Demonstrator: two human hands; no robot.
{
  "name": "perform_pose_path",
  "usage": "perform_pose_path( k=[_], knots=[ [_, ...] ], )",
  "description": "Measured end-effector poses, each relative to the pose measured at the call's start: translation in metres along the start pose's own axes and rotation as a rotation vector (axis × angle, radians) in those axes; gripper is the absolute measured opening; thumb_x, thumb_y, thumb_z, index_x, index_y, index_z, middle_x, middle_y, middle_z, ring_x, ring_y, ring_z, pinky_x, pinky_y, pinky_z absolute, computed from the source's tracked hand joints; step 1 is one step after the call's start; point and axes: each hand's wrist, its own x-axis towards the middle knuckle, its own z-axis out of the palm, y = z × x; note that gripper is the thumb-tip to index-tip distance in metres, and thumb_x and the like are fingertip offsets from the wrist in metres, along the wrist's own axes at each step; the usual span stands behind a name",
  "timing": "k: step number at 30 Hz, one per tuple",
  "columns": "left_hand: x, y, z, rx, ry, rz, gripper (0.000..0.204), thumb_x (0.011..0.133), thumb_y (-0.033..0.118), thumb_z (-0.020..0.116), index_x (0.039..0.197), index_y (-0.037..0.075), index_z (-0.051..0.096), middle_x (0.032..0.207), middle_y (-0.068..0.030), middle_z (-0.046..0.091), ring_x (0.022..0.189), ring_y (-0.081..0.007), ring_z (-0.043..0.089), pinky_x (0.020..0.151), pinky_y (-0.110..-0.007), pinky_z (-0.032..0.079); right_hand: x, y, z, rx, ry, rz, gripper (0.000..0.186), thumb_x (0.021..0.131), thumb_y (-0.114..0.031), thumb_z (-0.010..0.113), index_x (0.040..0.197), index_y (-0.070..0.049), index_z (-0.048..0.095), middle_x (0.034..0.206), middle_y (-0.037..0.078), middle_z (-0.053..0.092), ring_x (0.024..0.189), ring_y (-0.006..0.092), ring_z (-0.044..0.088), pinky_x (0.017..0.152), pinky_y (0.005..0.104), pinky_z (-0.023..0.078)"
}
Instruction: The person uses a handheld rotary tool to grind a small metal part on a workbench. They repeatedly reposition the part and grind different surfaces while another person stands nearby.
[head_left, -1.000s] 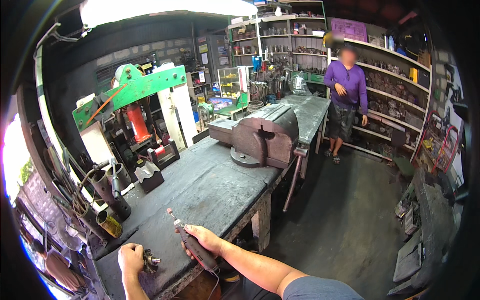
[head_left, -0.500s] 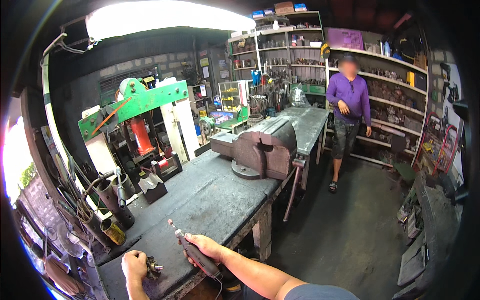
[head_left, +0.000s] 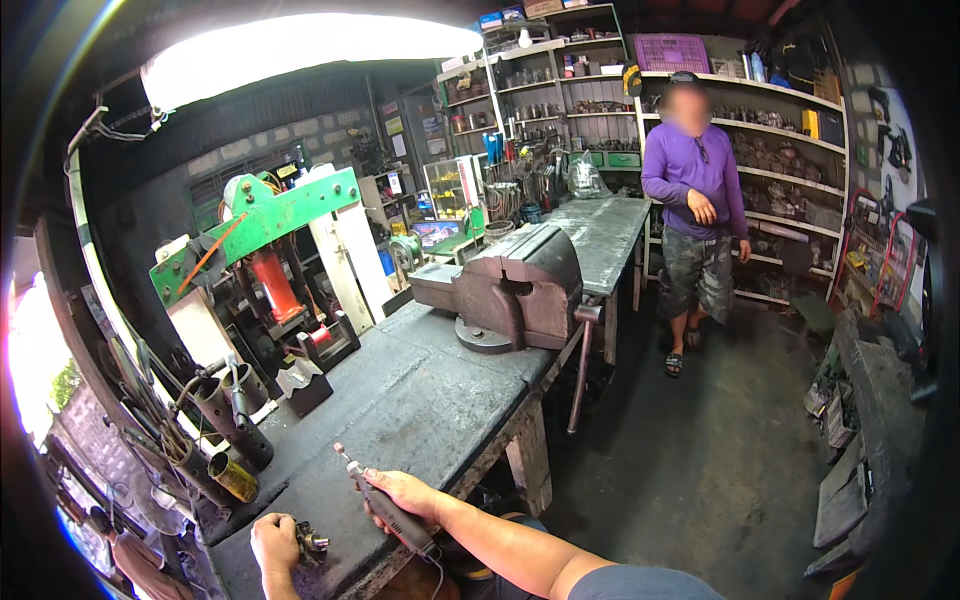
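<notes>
My right hand [head_left: 396, 490] is closed round a dark corded rotary tool [head_left: 398, 521]. A small pinkish grinding tip [head_left: 340, 449] on the tool points up and away over the bench, touching nothing. The cord drops from its near end. At the bench's near end my left hand [head_left: 274, 543] has its fingers curled round a small brass-and-dark metal part [head_left: 314, 542]. One end of that part sticks out to the right, and the rest is hidden by the fingers. The tool tip and the metal part are apart.
A large bench vise [head_left: 520, 285] stands on the dark workbench [head_left: 400, 390]. To the left are metal tubes [head_left: 232, 478] holding tools and a green press [head_left: 255, 225]. A person in a purple top [head_left: 690, 180] stands beyond the bench; another person [head_left: 140, 560] is at lower left.
The person in purple has stepped closer. My view has shifted slightly. Both my hands keep hold of the rotary tool and the metal part.
</notes>
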Motion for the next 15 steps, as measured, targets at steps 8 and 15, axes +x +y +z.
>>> perform_pose_path(
  k=[8, 15],
  knots=[
    [-0.004, -0.002, 0.004, -0.014, 0.042, -0.029, 0.039, 0.098, 0.033, 0.075, 0.101, -0.002, 0.09, 0.099, -0.0297, 0.085, 0.097, -0.049, 0.084, 0.093, -0.056, 0.064, 0.006, 0.002, -0.002, -0.073, 0.071, -0.003, 0.066, 0.121, -0.074, 0.059, 0.134, -0.009, 0.068, 0.098, 0.009, 0.076, 0.072, 0.0218, 0.077, 0.06, 0.0422, 0.067],
    [-0.014, -0.005, 0.004, -0.059, 0.129, 0.02, 0.036, 0.099, 0.03, 0.075, 0.096, -0.003, 0.088, 0.098, -0.027, 0.085, 0.097, -0.047, 0.084, 0.092, -0.055, 0.063, 0.007, -0.002, 0.0, -0.059, 0.062, 0.031, 0.068, 0.123, -0.072, 0.058, 0.147, -0.009, 0.065, 0.102, 0.01, 0.077, 0.075, 0.0223, 0.079, 0.063, 0.0415, 0.068]
  ],
)
